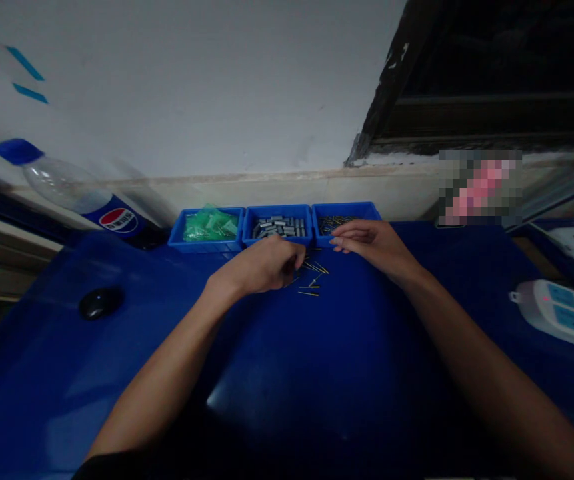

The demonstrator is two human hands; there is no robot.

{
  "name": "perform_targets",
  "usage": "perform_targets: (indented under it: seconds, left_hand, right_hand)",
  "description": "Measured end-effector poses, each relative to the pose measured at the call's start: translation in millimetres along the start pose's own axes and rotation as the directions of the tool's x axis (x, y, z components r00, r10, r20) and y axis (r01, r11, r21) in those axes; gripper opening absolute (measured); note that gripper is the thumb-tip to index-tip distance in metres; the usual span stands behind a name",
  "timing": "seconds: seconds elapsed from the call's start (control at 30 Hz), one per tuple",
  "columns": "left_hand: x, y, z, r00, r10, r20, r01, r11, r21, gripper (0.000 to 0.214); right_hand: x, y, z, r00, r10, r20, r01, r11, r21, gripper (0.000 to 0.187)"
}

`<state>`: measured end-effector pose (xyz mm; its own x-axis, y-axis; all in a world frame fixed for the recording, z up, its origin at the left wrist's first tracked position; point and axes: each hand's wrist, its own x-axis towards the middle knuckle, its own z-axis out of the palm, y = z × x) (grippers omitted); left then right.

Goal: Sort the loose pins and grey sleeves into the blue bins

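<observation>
My left hand (265, 265) hangs over the blue tabletop in front of the middle bin, its fingers curled in. What they hold, if anything, is hidden. My right hand (374, 245) is at the front of the right blue bin (373, 211), thumb and fingertips drawn together; I cannot make out anything between them. Between the hands lie several thin, screw-like metal pieces (317, 267) with yellowish parts. Similar dark, thin pieces (334, 223) fill the right bin. Short grey metal pieces (279, 227) fill the middle blue bin (308, 230).
Green plastic bags (210, 224) lie in the left blue bin (179, 233). A cola bottle (111, 212) leans at the back left, with a black computer mouse (95, 304) nearer me. On the right is a white power strip (561, 310). A wall (207, 93) rises behind the bins.
</observation>
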<state>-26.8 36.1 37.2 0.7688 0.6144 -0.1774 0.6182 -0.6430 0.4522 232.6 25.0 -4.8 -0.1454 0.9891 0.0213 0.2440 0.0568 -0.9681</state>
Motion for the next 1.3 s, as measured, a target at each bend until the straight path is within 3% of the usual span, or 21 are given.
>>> perform_targets:
  seconds: [0.2,0.47,0.57,0.7,0.87,0.97,1.1,1.3]
  left_hand:
    - [4.5,-3.1,14.4,0.992,-0.104,0.068,0.095,0.987,0.133,0.02]
    - [6.8,-2.4,18.5,0.996,-0.08,0.04,0.075,0.992,0.101,0.025]
    - [6.3,-1.4,12.6,1.0,-0.002,-0.01,0.002,1.0,0.016,0.034]
    - [6.1,1.0,5.7,0.982,0.074,-0.176,-0.091,0.992,-0.091,0.041]
    - [8.4,1.8,6.1,0.934,-0.001,-0.359,-0.159,0.895,-0.418,0.015]
    - [10.5,-0.4,8.5,0.921,-0.069,-0.384,-0.171,0.812,-0.557,0.005]
    - [12.0,-1.3,10.2,0.904,-0.124,-0.41,-0.189,0.744,-0.641,0.007]
    - [12.6,2.2,12.4,0.914,-0.117,-0.389,-0.161,0.774,-0.612,0.008]
  right_hand:
    - [-0.9,1.3,-0.6,0.999,0.009,0.036,-0.008,1.0,-0.014,0.018]
    - [-0.2,4.5,-4.0,0.997,0.002,0.072,0.0,1.0,-0.023,0.021]
    - [-0.4,2.2,-3.1,0.998,0.003,0.069,-0.002,1.0,-0.028,0.021]
    - [-0.7,-2.3,-2.8,0.995,0.023,0.095,-0.02,0.999,-0.03,0.02]
    - [-2.3,-4.2,-2.7,0.975,0.085,0.207,-0.085,0.996,-0.009,0.024]
    - [-4.9,-6.1,1.0,0.953,0.136,0.27,-0.153,0.987,0.041,0.032]
    - [-8.7,-9.7,9.3,0.938,0.165,0.305,-0.222,0.962,0.161,0.034]
    - [-10.0,-7.8,18.4,0.961,0.139,0.237,-0.205,0.937,0.281,0.021]
